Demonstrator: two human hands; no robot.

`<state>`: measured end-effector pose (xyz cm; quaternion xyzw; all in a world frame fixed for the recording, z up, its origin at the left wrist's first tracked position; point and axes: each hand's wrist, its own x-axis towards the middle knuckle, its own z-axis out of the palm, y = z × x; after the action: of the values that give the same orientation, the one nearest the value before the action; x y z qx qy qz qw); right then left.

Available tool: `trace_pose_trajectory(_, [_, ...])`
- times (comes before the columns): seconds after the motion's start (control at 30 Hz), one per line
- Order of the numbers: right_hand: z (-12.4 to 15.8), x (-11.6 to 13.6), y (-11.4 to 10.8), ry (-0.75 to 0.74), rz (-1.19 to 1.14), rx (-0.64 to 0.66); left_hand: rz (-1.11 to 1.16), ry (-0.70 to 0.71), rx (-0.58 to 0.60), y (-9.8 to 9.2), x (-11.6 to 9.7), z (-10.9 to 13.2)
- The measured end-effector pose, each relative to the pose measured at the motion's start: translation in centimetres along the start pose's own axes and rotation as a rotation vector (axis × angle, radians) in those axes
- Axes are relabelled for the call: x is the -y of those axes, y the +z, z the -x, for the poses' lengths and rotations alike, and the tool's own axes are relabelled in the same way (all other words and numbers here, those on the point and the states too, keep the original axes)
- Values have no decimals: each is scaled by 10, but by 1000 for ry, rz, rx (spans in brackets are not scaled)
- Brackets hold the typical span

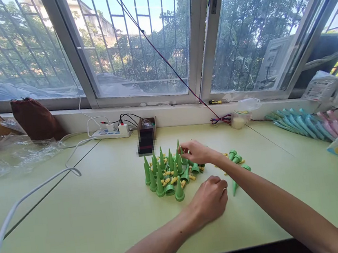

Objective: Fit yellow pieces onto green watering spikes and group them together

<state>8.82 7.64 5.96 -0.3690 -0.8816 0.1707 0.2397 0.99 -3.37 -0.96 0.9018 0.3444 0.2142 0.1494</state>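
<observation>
Your head cam sits pretty close, over the near side of the table (77, 232), facing forward and down toward the far windows (148, 59); below the near edge's kinda too dark to tell.

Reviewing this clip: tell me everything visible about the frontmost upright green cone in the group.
The cone is green and looks like plastic, with a pointed tip and a wider, rimmed base. It stands upright on the pale table. No hand touches it; the left hand is to its right. Whether the yellow piece just behind touches it is unclear.
</observation>
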Motion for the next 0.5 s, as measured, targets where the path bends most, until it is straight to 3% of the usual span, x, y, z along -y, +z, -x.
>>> trace_pose_trajectory(0.17, [3,-1,1,-25,32,42,9,5,-3,0,-1,0])
trace_pose_trajectory(0.5, [15,-9,4,-31,-74,-24,33,16,-25,2,0,1])
